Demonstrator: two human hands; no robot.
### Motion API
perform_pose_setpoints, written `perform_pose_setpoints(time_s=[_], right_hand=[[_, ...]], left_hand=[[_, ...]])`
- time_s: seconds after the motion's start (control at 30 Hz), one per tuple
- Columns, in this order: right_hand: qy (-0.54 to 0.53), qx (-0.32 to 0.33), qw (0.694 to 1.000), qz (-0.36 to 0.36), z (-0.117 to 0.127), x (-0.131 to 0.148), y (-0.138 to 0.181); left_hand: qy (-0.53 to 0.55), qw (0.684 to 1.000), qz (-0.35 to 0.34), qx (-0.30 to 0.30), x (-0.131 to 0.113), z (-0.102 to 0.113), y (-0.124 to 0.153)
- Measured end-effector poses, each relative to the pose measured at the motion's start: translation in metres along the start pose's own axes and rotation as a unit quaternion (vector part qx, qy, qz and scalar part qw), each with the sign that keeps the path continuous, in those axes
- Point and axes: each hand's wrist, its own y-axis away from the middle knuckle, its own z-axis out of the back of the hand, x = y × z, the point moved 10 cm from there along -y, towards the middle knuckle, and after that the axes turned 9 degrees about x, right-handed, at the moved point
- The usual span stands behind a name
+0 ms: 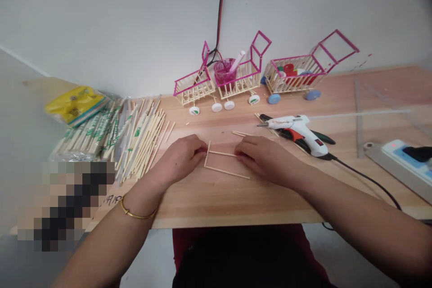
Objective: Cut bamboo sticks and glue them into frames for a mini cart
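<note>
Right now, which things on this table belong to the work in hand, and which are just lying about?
Likely in the job: stick frame between left hand and right hand; loose wooden sticks; hot-glue gun.

Apparently just lying about: three miniature shopping carts; purple-stained cup; yellow plastic bag.

Gold bangle (127,212), left wrist (144,200); black, dark-red clothing (249,258).

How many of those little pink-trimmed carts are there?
3, standing along the back of the table: the left cart, the middle cart beside it, and the right cart on blue wheels. None seems hidden.
</note>
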Motion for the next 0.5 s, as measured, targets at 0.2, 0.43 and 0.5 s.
perform_pose_setpoints(time_s=[0.2, 0.43, 0.5], right_hand=[[-0.042, 0.001, 0.997, 0.062, 0.001, 0.015, 0.007], [-0.041, 0.046, 0.995, 0.082, -0.011, 0.027, 0.009], [-0.041, 0.051, 0.995, 0.081, -0.013, 0.027, 0.008]], left_hand=[[0.016, 1.000, 0.021, 0.009, 0.004, -0.002, 0.000], [0.005, 1.000, 0.026, 0.012, 0.000, -0.003, 0.000], [0.001, 1.000, 0.021, 0.012, -0.001, -0.005, 0.000]])
